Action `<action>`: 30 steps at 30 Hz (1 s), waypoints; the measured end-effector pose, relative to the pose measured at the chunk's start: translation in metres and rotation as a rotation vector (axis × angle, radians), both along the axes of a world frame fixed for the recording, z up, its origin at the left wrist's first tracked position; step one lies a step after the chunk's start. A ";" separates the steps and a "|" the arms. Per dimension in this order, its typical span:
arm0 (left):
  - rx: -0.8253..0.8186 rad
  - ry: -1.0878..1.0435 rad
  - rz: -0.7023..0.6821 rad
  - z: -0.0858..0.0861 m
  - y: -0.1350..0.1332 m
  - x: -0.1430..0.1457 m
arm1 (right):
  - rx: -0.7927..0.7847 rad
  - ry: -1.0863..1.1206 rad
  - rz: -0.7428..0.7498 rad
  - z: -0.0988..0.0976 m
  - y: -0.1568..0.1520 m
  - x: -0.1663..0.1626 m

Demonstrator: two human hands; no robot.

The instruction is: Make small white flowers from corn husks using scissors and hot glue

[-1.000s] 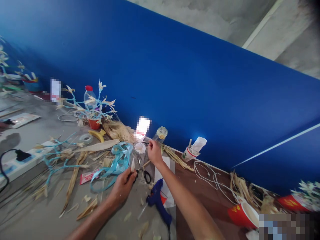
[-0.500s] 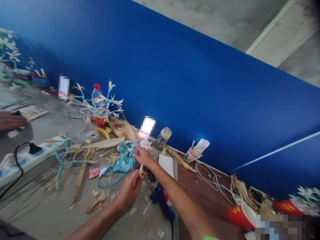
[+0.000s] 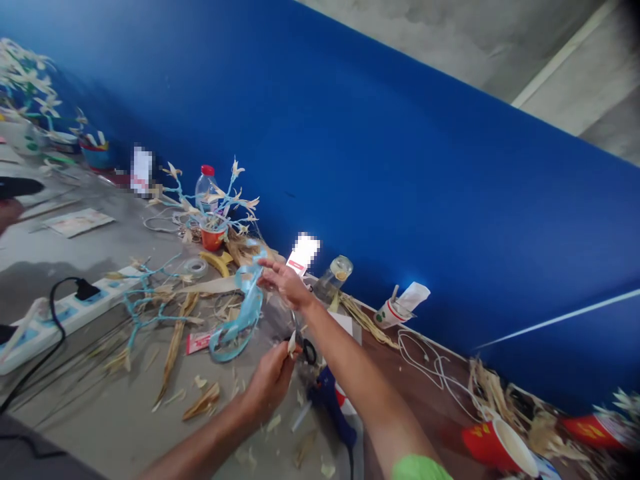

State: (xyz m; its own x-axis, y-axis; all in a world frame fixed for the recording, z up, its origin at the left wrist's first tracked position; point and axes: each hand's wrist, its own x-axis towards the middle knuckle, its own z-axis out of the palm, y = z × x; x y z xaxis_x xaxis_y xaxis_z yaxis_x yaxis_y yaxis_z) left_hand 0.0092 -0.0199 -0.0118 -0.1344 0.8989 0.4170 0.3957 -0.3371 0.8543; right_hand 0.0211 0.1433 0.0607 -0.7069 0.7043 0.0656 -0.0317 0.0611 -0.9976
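My left hand (image 3: 273, 379) is closed, pinching a small pale husk flower (image 3: 292, 343) between thumb and fingers, low over the table. Beyond it, my right hand (image 3: 286, 283) grips a loose bundle of light blue ribbon (image 3: 250, 310) at its fingertips. The ribbon's upper part is lifted, while its lower loop hangs near the tabletop. A pair of scissors (image 3: 309, 351), partly hidden by my hands, lies under my right forearm. Beside that forearm rests a dark blue glue gun (image 3: 333, 403).
Blue-wrapped branches (image 3: 150, 317) lie beside a white power strip (image 3: 95, 303). Husk flowers stand in a red cup (image 3: 213, 239). A glass jar (image 3: 334, 277) and paper cup (image 3: 390, 313) stand near the blue wall. Another person's hand (image 3: 7, 215) shows at far left.
My right hand has pulled the blue ribbon up from the table, exposing the scissors more. My left hand still holds the husk flower. The view has shifted slightly; the other person's hand has moved left.
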 end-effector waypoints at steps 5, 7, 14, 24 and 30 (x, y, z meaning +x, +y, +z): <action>-0.002 -0.029 0.014 -0.004 0.001 0.001 | 0.075 0.076 0.101 0.023 0.008 0.001; -0.012 -0.033 0.020 -0.004 0.000 0.001 | 0.200 -0.118 0.057 0.017 0.014 0.004; -0.061 -0.019 0.011 -0.002 -0.001 0.001 | 0.352 -0.632 0.032 -0.024 0.022 0.026; -0.014 -0.059 0.066 0.003 -0.001 -0.004 | 0.567 -0.515 0.265 -0.047 -0.013 0.002; -0.040 -0.057 0.088 0.006 -0.002 -0.004 | 0.394 -0.465 -0.182 -0.036 -0.001 0.007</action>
State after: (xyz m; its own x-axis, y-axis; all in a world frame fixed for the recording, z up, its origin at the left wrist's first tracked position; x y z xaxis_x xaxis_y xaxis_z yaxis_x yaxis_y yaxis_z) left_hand 0.0054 -0.0215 -0.0058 -0.2358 0.8984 0.3705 0.3722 -0.2687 0.8884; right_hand 0.0285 0.1425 0.0243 -0.5953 0.8013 0.0588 0.4451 0.3899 -0.8061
